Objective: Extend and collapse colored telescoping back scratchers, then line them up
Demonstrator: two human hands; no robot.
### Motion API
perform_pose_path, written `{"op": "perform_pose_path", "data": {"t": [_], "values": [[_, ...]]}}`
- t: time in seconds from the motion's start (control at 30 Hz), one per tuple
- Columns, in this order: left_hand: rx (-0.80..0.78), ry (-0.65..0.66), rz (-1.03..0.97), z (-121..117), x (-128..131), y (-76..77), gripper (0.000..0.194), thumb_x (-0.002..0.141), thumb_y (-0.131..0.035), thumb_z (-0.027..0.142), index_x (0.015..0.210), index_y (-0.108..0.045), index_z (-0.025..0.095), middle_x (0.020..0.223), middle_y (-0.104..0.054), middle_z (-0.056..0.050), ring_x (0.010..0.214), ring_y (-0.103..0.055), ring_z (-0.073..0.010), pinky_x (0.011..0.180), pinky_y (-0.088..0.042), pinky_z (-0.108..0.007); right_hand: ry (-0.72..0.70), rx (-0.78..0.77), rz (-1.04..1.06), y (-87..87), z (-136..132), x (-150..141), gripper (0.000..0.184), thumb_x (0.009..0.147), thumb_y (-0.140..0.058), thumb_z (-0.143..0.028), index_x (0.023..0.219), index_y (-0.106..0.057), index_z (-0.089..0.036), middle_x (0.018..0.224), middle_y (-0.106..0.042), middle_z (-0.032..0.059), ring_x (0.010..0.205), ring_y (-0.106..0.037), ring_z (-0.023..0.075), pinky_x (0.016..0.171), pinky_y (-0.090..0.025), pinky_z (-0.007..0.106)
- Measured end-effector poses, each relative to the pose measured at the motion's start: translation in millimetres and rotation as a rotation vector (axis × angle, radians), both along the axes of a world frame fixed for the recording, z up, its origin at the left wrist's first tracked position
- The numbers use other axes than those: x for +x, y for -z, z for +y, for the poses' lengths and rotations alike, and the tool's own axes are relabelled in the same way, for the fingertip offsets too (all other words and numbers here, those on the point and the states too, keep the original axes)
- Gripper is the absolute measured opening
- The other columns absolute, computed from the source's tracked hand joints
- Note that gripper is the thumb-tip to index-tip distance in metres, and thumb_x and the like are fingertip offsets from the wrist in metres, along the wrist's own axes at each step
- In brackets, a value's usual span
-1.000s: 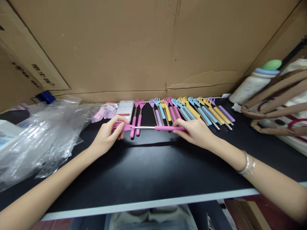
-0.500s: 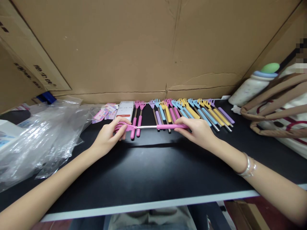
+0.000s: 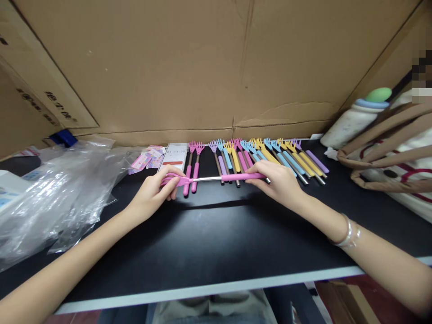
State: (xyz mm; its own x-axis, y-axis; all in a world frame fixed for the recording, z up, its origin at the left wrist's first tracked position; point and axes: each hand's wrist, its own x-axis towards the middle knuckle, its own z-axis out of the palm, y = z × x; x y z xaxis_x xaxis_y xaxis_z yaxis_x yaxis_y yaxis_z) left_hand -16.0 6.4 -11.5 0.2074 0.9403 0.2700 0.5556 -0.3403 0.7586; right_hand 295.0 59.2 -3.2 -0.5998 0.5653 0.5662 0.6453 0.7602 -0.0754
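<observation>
A pink telescopic back scratcher [image 3: 232, 177] is stretched level between my two hands above the black table. My left hand [image 3: 158, 185] is closed round its pink claw head, whose tips the fingers partly hide. At the other end, my right hand [image 3: 273, 180] pinches the pink grip between thumb and fingers. A length of bare metal rod shows between head and grip. Just behind lie two pink back scratchers [image 3: 196, 167] side by side. Farther right is a row of purple, blue, yellow and pink back scratchers [image 3: 270, 157], heads toward the cardboard wall.
Clear plastic bags [image 3: 67, 193] are heaped at the left. Printed cards [image 3: 146, 159] and a phone [image 3: 173, 156] lie at the back. A bottle [image 3: 353, 121] and a brown-handled bag [image 3: 398, 180] stand at the right. The table's pale front edge [image 3: 209, 289] runs nearest me.
Both hands keep their hold on the pink back scratcher. Its grip end now tilts very slightly upward at the right, and a dark tip shows past my right hand.
</observation>
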Motion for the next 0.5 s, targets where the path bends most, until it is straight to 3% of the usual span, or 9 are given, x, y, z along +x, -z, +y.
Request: {"op": "perform_pose_path", "data": {"t": [0.5], "values": [[-0.028, 0.015, 0.021, -1.8, 1.8, -3.4, 0.024, 0.090, -0.040, 0.041, 0.095, -0.051, 0.020, 0.053, -0.052, 0.006, 0.049, -0.051, -0.0098, 0.053, -0.042, -0.021, 0.021, 0.044, -0.062, 1.3, -1.0, -1.8, 0.015, 0.086, -0.054, -0.035, 0.084, -0.056, -0.020, 0.074, -0.062, -0.0007, 0.067, -0.056, 0.0110, 0.057, -0.036, 0.021]]}}
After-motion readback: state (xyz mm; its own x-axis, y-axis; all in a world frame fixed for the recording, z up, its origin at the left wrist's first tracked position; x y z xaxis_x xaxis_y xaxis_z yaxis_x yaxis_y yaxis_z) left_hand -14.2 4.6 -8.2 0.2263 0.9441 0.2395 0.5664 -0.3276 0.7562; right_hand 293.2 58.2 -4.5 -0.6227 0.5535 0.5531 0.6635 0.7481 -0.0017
